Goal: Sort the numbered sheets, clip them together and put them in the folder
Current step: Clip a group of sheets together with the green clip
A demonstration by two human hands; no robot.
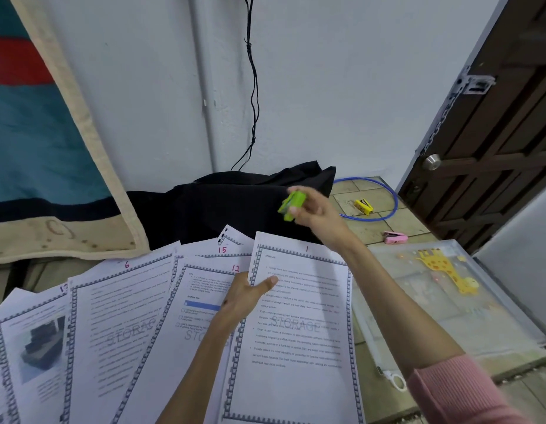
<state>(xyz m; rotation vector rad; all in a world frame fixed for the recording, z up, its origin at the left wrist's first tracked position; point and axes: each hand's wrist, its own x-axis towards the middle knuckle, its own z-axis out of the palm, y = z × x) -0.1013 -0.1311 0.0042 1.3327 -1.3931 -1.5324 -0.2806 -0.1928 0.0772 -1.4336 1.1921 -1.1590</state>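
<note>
While the left hand (245, 293) pinches the top-left edge of sheet 1 (296, 316), likely steadying it for fastening, the right hand (316, 214) grips a green stapler (291, 206) above that sheet. Bordered pages numbered 12, 15, 6 fan out left of it; the clear folder (449, 304) lies right.

**Readable marks on the sheets**

Red handwritten numbers at sheet tops: "1" on the sheet at 5 o'clock (296, 316); "12" on the sheet just left of it (201, 289); "15" on the sheet behind (210, 255); "6" on the sheet at 8 o'clock (118, 301); "13" on the far-left sheet (30, 332). Grey watermark "STORAGE" across sheets 1 and 6, partly on 12. Body print too small to read.
</note>
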